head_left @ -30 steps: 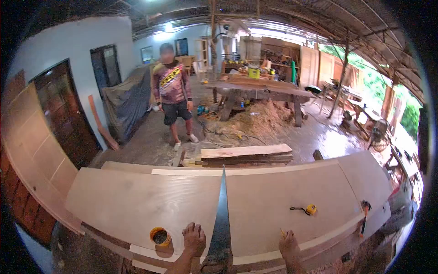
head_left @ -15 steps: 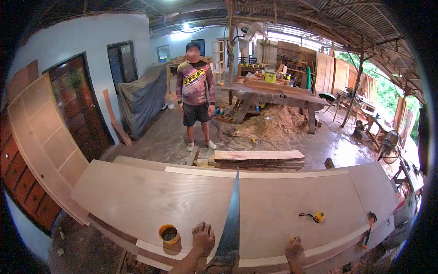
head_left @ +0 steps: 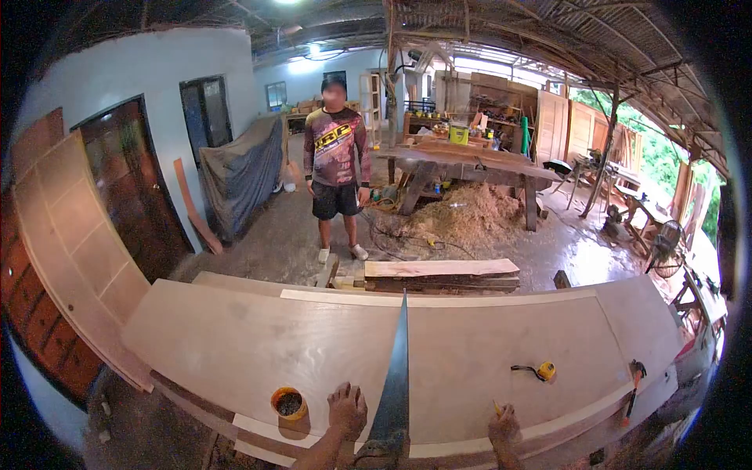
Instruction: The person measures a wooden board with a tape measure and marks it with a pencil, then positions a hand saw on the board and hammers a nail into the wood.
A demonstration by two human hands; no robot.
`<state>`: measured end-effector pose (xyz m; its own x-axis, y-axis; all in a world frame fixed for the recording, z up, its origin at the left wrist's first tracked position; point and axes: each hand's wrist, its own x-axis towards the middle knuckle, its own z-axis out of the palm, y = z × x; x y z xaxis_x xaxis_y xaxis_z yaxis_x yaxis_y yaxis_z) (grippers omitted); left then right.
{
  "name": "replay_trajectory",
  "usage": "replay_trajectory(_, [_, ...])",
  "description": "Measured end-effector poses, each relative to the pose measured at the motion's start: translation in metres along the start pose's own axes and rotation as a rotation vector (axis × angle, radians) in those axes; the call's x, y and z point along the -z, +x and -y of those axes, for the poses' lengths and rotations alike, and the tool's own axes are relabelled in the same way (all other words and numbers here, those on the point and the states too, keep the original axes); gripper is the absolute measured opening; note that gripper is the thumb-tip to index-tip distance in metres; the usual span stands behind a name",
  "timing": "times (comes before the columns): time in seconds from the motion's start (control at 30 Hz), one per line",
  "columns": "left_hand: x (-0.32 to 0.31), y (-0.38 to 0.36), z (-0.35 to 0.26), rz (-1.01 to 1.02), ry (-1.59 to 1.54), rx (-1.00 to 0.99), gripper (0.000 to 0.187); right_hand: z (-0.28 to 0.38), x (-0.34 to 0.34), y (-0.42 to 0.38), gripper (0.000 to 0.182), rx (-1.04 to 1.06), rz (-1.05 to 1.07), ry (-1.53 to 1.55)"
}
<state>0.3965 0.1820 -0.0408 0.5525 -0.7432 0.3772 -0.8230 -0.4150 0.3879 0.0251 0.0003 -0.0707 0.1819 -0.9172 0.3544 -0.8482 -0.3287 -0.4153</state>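
The largest item is the sheet (head_left: 486, 341), which spans the view from left to right below me. A person (head_left: 337, 157) stands beyond its far edge, with stacked boards (head_left: 439, 272) on the floor alongside. The saw (head_left: 392, 384) lies across the sheet between my hands, its narrow tip at the far edge; its handle, at the near edge, is indistinct. My left hand (head_left: 347, 407) rests palm down just left of the blade, fingers slightly spread and bent, with nothing seen in its grasp. My right hand (head_left: 504, 423) is curled near the near edge, pinching the pencil, detailed last. Change over the last second: my view has swung left; saw, tub, tape and hammer keep their relative positions, so the layout appears undisturbed. Clearance: the left hand has little room, set between tub and blade; the right hand has wider room between blade and tape. The hammer (head_left: 634, 388) lies near the right edge, the tub (head_left: 275, 407) near the near edge, the tape (head_left: 546, 370) inward of the hammer. Smallest is the pencil (head_left: 497, 407), projecting above the right hand's fingers; whether it touches the sheet, I cannot tell.
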Motion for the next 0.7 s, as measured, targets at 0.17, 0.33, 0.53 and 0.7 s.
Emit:
replay_trajectory(0.17, [-0.014,-0.002,0.01,0.017,0.003,0.012,0.028,-0.006,-0.003,0.001,0.016,0.038,-0.037,0.006])
replay_trajectory(0.33, [-0.008,-0.004,0.006,0.037,-0.019,0.019,0.032,-0.017,-0.015,0.002,0.014,-0.018,0.002,0.001])
replay_trajectory(0.53, [-0.004,-0.004,0.004,0.05,-0.01,0.034,0.032,-0.007,0.004,-0.002,0.019,-0.042,0.126,0.042])
replay_trajectory(0.7, [-0.008,-0.005,0.008,0.009,0.006,0.004,0.031,-0.001,0.014,0.001,0.025,-0.067,0.177,0.052])
